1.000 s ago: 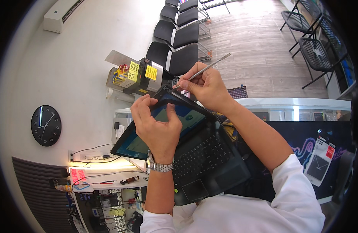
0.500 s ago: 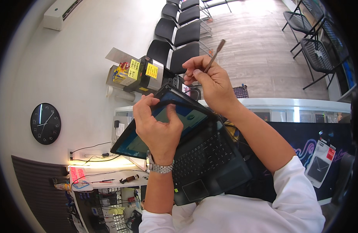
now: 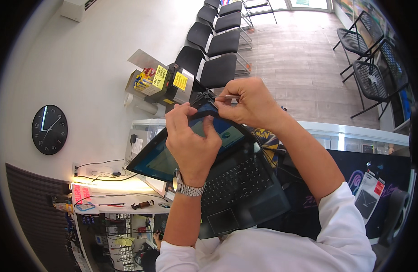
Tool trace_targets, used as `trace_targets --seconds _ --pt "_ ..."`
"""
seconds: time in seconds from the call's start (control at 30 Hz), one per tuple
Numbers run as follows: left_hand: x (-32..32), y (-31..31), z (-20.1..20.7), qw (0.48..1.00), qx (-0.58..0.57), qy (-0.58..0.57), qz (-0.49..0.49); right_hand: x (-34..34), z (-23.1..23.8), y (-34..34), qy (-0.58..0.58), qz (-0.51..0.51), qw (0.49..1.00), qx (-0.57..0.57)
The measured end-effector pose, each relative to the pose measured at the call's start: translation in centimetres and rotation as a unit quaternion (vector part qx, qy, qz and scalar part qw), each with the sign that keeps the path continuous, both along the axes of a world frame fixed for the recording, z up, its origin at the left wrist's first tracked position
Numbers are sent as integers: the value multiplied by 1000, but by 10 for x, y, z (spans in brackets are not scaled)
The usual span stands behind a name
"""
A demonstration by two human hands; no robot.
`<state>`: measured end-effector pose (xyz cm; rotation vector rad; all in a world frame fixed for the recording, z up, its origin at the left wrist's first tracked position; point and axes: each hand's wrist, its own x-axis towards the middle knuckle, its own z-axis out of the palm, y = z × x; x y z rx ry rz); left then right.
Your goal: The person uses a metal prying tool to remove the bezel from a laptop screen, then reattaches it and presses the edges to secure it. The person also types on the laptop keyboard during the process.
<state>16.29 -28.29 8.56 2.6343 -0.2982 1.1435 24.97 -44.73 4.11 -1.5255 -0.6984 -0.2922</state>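
An open black laptop (image 3: 238,183) rests close against my body, its lit screen (image 3: 230,132) tilted up. My left hand (image 3: 193,145) is closed at the screen's top edge, pinching the black screen bezel (image 3: 201,115), which bows away from the panel. A metal watch circles that wrist. Between the thumb and fingers of my right hand (image 3: 254,102) is a thin metal pry tool (image 3: 228,97). That hand is at the screen's upper right corner; its fingers hide where the tool's end meets the frame.
A glass-topped counter (image 3: 327,129) runs behind the laptop. To the right, a packaged item (image 3: 368,195) lies on a dark mat. A box of snack packets (image 3: 150,80) stands beyond the screen. Left, a lit shelf (image 3: 159,206) holds cables and a small brown bottle (image 3: 143,205). Black chairs (image 3: 218,70) line the wall.
My right hand has come down and left to the screen's corner, and the pry tool has swung from pointing upward to lying nearly level. My left hand keeps its pinch on the bezel.
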Motion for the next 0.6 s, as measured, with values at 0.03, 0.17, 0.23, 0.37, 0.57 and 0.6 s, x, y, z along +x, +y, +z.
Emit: trace_targets --seconds 0.03,0.17,0.23,0.37,0.57,0.6 --pt "0 0 0 1000 -2 1 -2 3 -1 2 5 -6 1000 15" --pt "-1 1 2 1000 -8 9 -3 13 -3 1 -75 5 997 -23" --pt "-1 1 2 1000 -12 6 -4 16 -4 2 -101 6 994 -36" --pt "-1 2 1 1000 -14 2 -9 18 -7 6 -131 -13 991 -39" --pt "-1 6 -2 1000 -19 9 -9 14 -6 9 -48 14 998 -35" --pt "-1 7 -1 1000 -16 12 -8 13 -5 8 -11 18 999 -45"
